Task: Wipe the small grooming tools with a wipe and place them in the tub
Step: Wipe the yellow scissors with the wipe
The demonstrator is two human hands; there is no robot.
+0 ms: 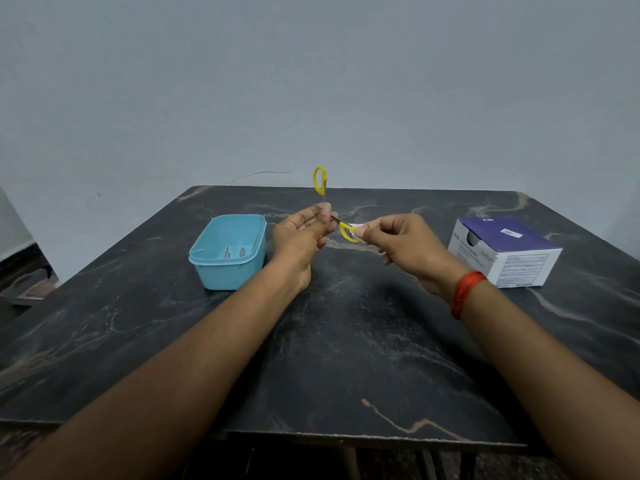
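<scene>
Pinching one pair of yellow scissors (320,181) near the blades with my left hand (301,233), I am pressing one white wipe (360,226), pinched in my right hand (405,244), against the lower loop. Just left of my left hand, one blue tub (225,276) is holding two metal tools (242,251).

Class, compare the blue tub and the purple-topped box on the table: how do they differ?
The tub is plain blue with rounded corners; the box is purple-topped, with printed white sides and sharp corners. The tub is open, showing two metal tools; the box's contents are hidden. Both rest on the dark table.
</scene>
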